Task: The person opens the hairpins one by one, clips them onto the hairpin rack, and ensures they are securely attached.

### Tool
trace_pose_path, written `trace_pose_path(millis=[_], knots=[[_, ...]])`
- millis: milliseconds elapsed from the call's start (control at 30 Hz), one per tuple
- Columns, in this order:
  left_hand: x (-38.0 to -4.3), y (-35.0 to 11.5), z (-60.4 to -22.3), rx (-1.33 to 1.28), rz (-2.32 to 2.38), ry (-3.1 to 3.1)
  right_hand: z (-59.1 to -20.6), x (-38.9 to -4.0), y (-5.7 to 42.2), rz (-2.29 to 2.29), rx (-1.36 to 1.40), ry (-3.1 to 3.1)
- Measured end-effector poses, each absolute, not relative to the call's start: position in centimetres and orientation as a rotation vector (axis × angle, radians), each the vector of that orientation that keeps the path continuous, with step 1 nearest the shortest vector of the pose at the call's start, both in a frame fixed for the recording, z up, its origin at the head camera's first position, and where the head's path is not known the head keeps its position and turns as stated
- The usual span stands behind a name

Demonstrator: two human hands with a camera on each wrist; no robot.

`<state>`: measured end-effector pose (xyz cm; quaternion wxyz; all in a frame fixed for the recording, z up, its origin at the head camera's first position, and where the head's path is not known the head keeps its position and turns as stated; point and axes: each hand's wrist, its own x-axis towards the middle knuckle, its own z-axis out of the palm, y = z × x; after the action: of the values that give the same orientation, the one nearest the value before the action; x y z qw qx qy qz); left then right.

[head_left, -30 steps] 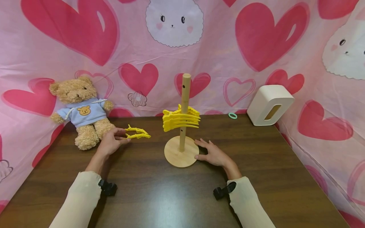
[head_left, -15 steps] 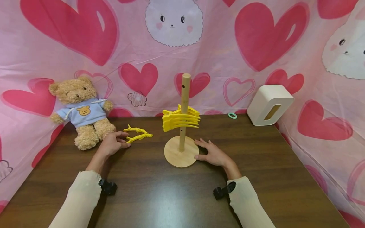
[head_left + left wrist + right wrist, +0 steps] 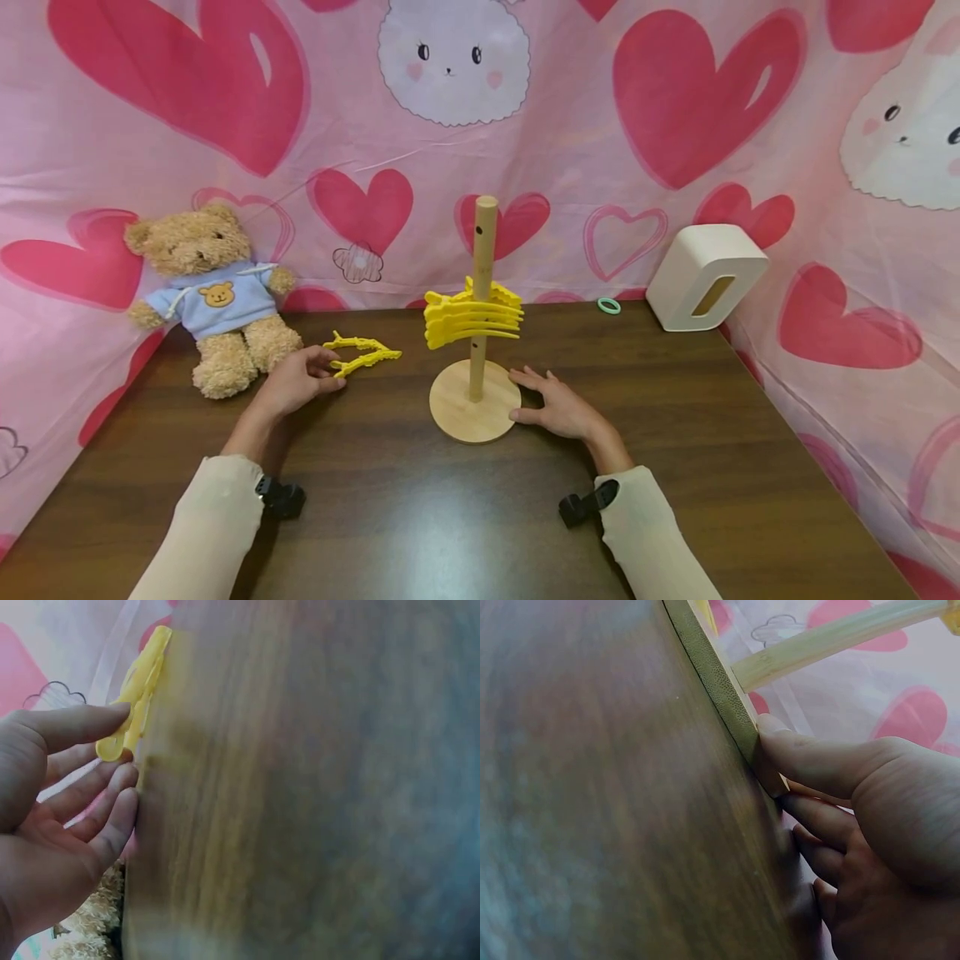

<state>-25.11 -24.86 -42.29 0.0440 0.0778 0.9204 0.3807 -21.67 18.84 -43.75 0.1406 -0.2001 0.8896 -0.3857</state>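
My left hand (image 3: 296, 382) pinches a yellow banana hair clip (image 3: 378, 357) by one end, low over the table. It is spread in a V with its point to the right. In the left wrist view my thumb lies on the clip (image 3: 146, 679), fingers behind it. Several yellow clips (image 3: 472, 319) of the same colour, with long curved bars, sit around the upright post of a wooden stand (image 3: 459, 407). My right hand (image 3: 562, 408) rests at the stand's round base, thumb and forefinger spread against the rim. In the right wrist view the thumb touches the base's edge (image 3: 720, 694).
A teddy bear (image 3: 213, 300) in a blue sweater sits just behind my left hand. At the back right stand a white box (image 3: 705, 275) with a slot and a small mint-green ring (image 3: 608, 306). Pink heart-print fabric (image 3: 570, 150) hangs behind the dark wooden table (image 3: 420, 508).
The clip at my left hand has opened into a wider V, its near arm lower, and its point has shifted slightly right. My right hand stays at the base.
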Motion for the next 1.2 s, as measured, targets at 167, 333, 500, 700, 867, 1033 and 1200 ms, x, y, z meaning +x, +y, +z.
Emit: trace_pose_path(millis=[167, 333, 500, 700, 867, 1033, 1200], knots=[[-24.9, -24.6, -42.1, 0.184, 1.243, 2.809, -43.9, -21.6, 18.8, -1.111, -0.577, 2.575], [-24.5, -24.3, -41.8, 0.167, 1.35, 2.832, -44.0, -21.7, 18.8, -1.114, -0.587, 2.572], [-24.1, -24.0, -41.3, 0.174, 1.451, 2.852, -44.0, -21.7, 18.9, -1.111, -0.586, 2.569], [-23.9, -23.3, -40.7, 0.205, 1.64, 2.816, -44.0, -21.8, 18.9, -1.11, -0.582, 2.568], [-23.6, -22.4, -39.9, 0.218, 1.792, 2.815, -44.0, -21.8, 18.8, -1.113, -0.584, 2.566], [-23.3, -21.4, -38.6, 0.216, 1.937, 2.816, -43.9, -21.9, 18.9, -1.102, -0.595, 2.575], [-23.0, -20.5, -37.4, 0.227, 2.01, 2.814, -44.0, -22.0, 18.9, -1.098, -0.616, 2.586]])
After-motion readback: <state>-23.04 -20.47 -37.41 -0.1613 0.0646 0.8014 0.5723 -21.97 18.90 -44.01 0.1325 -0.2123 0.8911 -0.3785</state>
